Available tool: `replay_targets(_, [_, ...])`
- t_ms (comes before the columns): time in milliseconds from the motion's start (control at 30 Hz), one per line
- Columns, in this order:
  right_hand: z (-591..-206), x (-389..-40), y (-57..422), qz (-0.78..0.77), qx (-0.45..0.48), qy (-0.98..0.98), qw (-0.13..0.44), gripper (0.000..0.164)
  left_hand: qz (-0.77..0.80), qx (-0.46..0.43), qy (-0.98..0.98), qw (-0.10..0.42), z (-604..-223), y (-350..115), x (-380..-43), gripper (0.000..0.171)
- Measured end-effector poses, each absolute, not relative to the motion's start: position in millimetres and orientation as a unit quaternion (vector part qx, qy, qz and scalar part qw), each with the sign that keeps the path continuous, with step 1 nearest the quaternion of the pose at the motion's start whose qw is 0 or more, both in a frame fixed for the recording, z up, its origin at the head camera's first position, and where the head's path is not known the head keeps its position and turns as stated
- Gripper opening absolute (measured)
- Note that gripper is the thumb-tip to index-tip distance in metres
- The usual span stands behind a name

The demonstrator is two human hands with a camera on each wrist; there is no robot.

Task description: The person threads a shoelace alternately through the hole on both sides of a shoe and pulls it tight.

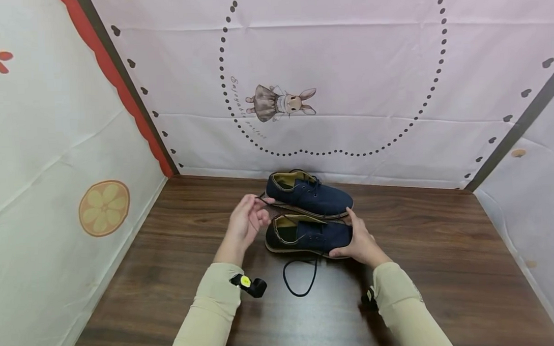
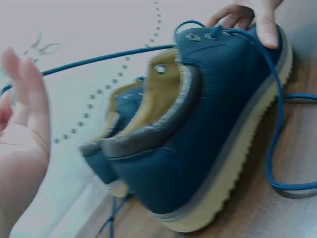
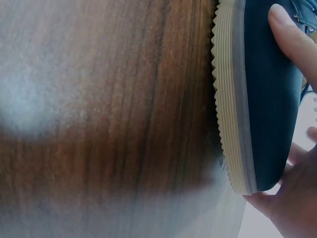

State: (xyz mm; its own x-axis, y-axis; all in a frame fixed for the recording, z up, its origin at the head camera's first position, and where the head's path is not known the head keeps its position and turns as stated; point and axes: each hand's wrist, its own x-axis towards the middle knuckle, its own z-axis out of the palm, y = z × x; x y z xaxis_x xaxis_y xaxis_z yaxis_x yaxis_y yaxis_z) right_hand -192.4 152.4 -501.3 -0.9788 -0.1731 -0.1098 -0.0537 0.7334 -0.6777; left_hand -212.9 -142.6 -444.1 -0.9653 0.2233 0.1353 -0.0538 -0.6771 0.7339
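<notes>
Two navy lace-up shoes with tan soles stand side by side on the wooden surface, toes to the right. Around the toe of the near shoe (image 1: 306, 237) my right hand (image 1: 359, 241) curls, thumb on the near side and fingers on the far side. My left hand (image 1: 247, 222), raised beside the heels, holds a shoelace (image 2: 109, 57) that runs taut from the near shoe's eyelets; the fingertips are partly hidden in the left wrist view. The far shoe (image 1: 330, 199) has its lace in the eyelets. A loose loop of lace (image 1: 301, 295) lies in front of the near shoe.
Behind the shoes rises a pale wall sheet (image 1: 370, 88) printed with a rabbit and dotted lines. White side walls (image 1: 42, 150) border the dark wood surface (image 1: 425, 229) on the left and right. A small black camera (image 1: 253, 286) sits at the left wrist.
</notes>
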Motion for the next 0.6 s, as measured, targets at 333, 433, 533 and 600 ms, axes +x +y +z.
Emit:
replay_targets(333, [-499, -192, 154, -0.330, -0.077, 0.936, 0.095, 0.104, 0.981, 0.070, 0.167, -0.073, -409, -223, -213, 0.021])
replay_targets(433, [-499, -192, 154, -0.321, -0.082, 0.938, 0.097, 0.097, 0.980, 0.061, 0.157, -0.102, -404, -241, -211, 0.021])
replay_targets(533, [-498, -192, 154, -0.317, -0.083, 0.940, 0.099, 0.095, 0.981, 0.054, 0.140, -0.126, -400, -257, -209, 0.023])
replay_targets(600, [-498, -192, 153, -0.315, -0.082, 0.940, 0.100, 0.096, 0.981, 0.047, 0.129, -0.139, -398, -266, -208, 0.025])
